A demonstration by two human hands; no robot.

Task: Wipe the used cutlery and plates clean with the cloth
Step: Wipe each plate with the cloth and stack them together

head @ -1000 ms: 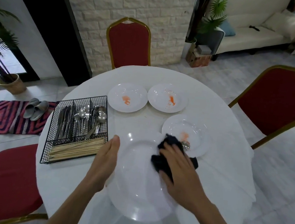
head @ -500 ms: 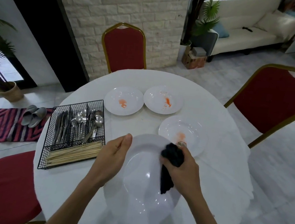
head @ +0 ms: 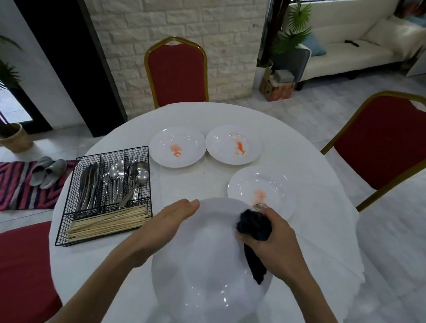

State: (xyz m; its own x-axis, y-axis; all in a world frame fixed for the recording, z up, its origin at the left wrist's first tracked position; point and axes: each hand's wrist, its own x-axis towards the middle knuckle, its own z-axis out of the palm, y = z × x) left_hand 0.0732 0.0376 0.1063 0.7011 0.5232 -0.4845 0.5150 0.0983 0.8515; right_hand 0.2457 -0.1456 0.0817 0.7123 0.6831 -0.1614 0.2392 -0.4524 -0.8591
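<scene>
A large white plate [head: 210, 263] is tilted up toward me over the near side of the round table. My left hand [head: 163, 225] holds its left rim, fingers straight along the edge. My right hand [head: 274, 244] grips a bunched black cloth [head: 254, 227] against the plate's upper right; a tail of cloth hangs down. Three smaller white plates with orange smears lie beyond: one at back left [head: 177, 146], one at back middle [head: 233, 144] and one nearer on the right [head: 263, 191]. A small metal piece shows at that plate's near edge.
A black wire caddy [head: 108, 196] at the table's left holds knives, spoons and wooden chopsticks. Red chairs stand at the back [head: 177, 72], right [head: 389, 140] and near left [head: 2, 275]. The white tablecloth [head: 319, 228] drapes over the table edge.
The plate has been lifted off the table and tilted toward me. My right hand bunched the cloth and moved it up to the plate's upper right. My left hand's grip moved up the rim.
</scene>
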